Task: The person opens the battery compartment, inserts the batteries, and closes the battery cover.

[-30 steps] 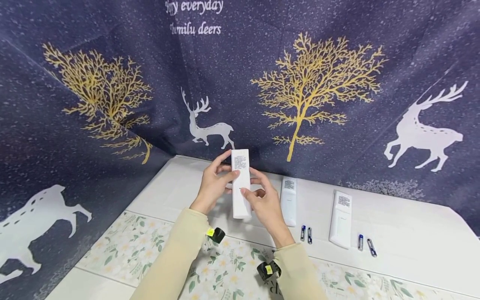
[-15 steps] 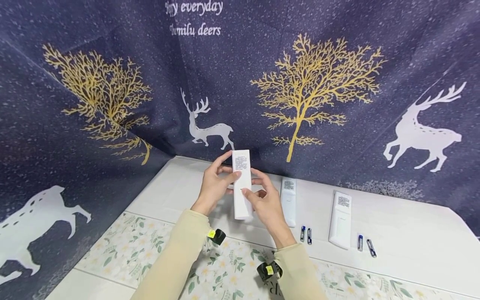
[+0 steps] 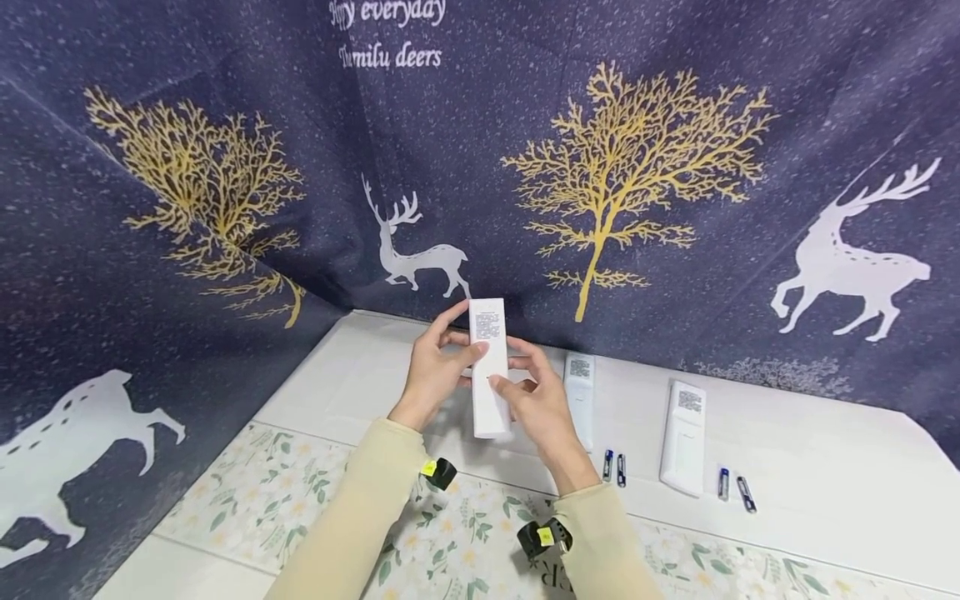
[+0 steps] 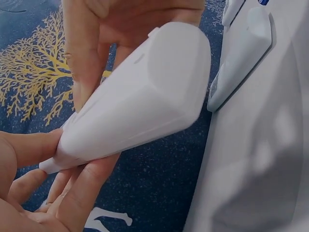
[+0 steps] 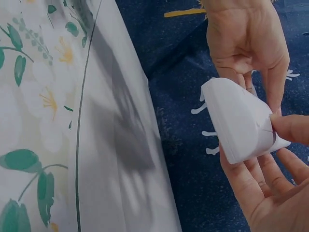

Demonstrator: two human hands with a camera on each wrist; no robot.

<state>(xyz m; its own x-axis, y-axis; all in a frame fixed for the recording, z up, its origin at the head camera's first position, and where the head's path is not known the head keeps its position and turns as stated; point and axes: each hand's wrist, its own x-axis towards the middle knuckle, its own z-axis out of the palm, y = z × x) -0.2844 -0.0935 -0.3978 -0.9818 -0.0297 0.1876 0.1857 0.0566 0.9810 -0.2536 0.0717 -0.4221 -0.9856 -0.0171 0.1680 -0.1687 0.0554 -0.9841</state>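
Observation:
Both hands hold up a white remote control (image 3: 491, 403), its back with a printed label turned to the head camera. The left hand (image 3: 435, 367) grips its left side, thumb on the back just under the label. Lower on the right side, the right hand (image 3: 543, 408) grips it too, thumb pressing on the back near a small mark. In the left wrist view the lower end of the remote (image 4: 130, 96) points toward the camera. From the right wrist, the remote (image 5: 244, 121) shows its blunt end, with fingers underneath. Its front face is hidden in the head view.
Two more white remotes lie back up on the white table: one (image 3: 579, 400) partly behind the right hand, another (image 3: 684, 442) farther right. A pair of blue-silver batteries (image 3: 621, 470) and a second pair (image 3: 723, 483) lie beside them. A dark printed cloth (image 3: 495, 167) hangs behind.
Both hands and the remote have shifted very slightly to the right in the head view. The grip on the remote looks the same, and the batteries and other remotes stay put.

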